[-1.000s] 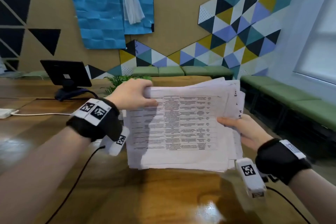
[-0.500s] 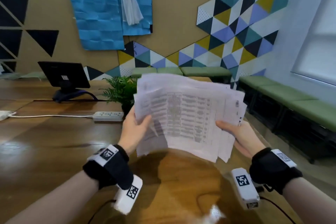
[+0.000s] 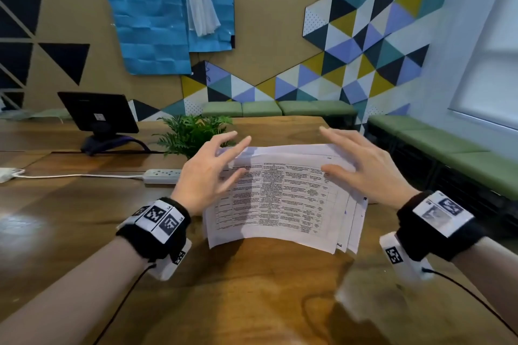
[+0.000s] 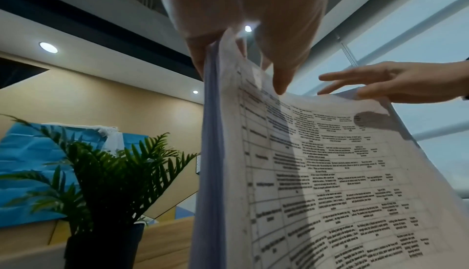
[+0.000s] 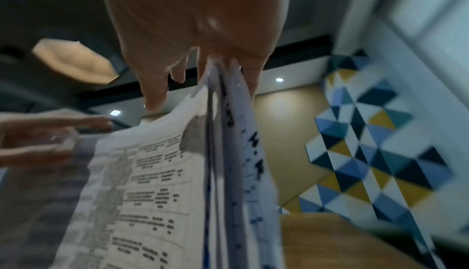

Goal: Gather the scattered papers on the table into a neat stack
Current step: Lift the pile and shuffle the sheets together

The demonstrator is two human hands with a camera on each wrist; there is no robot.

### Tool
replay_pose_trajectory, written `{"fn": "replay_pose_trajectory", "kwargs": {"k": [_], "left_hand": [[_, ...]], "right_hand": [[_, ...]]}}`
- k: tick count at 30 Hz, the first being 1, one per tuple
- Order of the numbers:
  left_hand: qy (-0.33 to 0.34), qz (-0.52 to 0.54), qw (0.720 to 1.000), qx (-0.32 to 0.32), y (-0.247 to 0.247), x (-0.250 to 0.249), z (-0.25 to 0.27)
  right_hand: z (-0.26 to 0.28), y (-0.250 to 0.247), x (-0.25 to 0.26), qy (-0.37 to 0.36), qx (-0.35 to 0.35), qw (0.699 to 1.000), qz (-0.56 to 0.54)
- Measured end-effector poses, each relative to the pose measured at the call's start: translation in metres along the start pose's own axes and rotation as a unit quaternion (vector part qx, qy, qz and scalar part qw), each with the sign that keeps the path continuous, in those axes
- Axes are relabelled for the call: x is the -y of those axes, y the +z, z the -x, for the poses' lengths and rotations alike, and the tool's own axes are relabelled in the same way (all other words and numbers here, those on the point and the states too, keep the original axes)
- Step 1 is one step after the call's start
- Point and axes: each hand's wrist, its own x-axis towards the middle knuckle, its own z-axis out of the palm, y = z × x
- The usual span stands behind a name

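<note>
A stack of printed papers (image 3: 280, 199) stands on its lower edge on the wooden table (image 3: 252, 288), leaning back toward me, its right-side sheets fanned unevenly. My left hand (image 3: 224, 159) is at the upper left corner with fingers straight and spread. Its thumb lies on the front sheet and the fingers reach behind the papers (image 4: 330, 173). My right hand (image 3: 353, 154) mirrors it at the upper right corner, thumb on the front and straight fingers behind. In the right wrist view the edge of the papers (image 5: 142, 193) runs up between thumb and fingers.
A potted fern (image 3: 193, 131) stands just behind the stack. A white power strip (image 3: 162, 175) with its cord lies to the left, and a dark screen on a stand (image 3: 98, 112) sits further back. Green benches (image 3: 448, 154) run beyond the table's right edge.
The stack was held up off the table in both hands; it has come down onto its lower edge. Both hands slid to the top corners and their fingers straightened.
</note>
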Motion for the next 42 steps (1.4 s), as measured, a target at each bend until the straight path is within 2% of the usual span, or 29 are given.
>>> {"fn": "replay_pose_trajectory", "kwargs": {"k": [2,5,8,11,14,16,18,19,21,25,27,29,31,32,34,36,38,40,41,42], "left_hand": [[0.031,-0.037,0.999,0.009,0.003,0.003,0.000],[0.051,-0.033,0.998,-0.003,0.006,0.008,0.002],[0.059,-0.030,0.998,-0.007,0.007,0.014,0.003],[0.063,-0.048,0.997,-0.001,0.009,0.015,0.005],[0.089,-0.094,0.992,-0.006,0.011,0.015,0.006],[0.094,-0.146,0.985,-0.007,0.010,0.019,0.006],[0.064,-0.193,0.979,0.010,0.006,0.014,0.003],[0.049,-0.208,0.977,0.023,0.002,0.005,-0.003],[0.022,-0.212,0.972,0.099,-0.005,-0.021,-0.020],[0.033,-0.128,0.961,0.243,0.013,-0.073,-0.062],[0.021,-0.112,0.954,0.278,0.023,-0.088,-0.079],[0.014,-0.108,0.945,0.307,0.028,-0.093,-0.088],[0.023,-0.106,0.939,0.327,0.030,-0.092,-0.088],[0.026,-0.108,0.938,0.327,0.028,-0.091,-0.087],[0.018,-0.091,0.950,0.299,0.022,-0.085,-0.086],[-0.020,-0.020,0.965,0.260,0.007,-0.073,-0.090],[-0.094,0.108,0.964,0.223,-0.007,-0.055,-0.097],[-0.184,0.241,0.933,0.192,-0.015,-0.040,-0.098],[-0.223,0.306,0.907,0.182,-0.017,-0.036,-0.095],[-0.257,0.370,0.876,0.173,-0.018,-0.035,-0.089]], "right_hand": [[-0.002,0.005,0.001,-0.044,0.019,0.994,0.102],[0.001,0.012,-0.005,-0.072,0.003,0.983,0.172],[0.003,0.014,-0.009,-0.069,-0.034,0.979,0.191],[0.000,0.018,-0.002,-0.070,-0.019,0.979,0.190],[-0.004,0.025,-0.004,-0.115,0.012,0.958,0.261],[-0.006,0.026,-0.008,-0.095,0.020,0.958,0.271],[-0.009,0.023,-0.005,-0.056,0.034,0.972,0.226],[-0.011,0.021,-0.002,-0.040,0.048,0.979,0.193],[-0.016,0.018,0.003,-0.016,0.078,0.988,0.133],[-0.021,0.011,0.004,0.036,0.102,0.990,0.085],[-0.013,0.013,0.003,0.033,0.064,0.986,0.150],[0.005,0.021,0.000,0.045,-0.019,0.976,0.212],[0.031,0.028,-0.005,0.101,-0.107,0.970,0.193],[0.046,0.032,-0.008,0.153,-0.137,0.966,0.159],[0.075,0.046,-0.015,0.277,-0.141,0.949,0.057],[0.096,0.063,-0.024,0.362,-0.118,0.923,-0.057],[0.097,0.069,-0.028,0.443,-0.077,0.870,-0.203],[0.080,0.066,-0.026,0.497,-0.002,0.778,-0.384],[0.068,0.062,-0.024,0.493,0.031,0.741,-0.454],[0.055,0.057,-0.022,0.474,0.055,0.719,-0.506]]}}
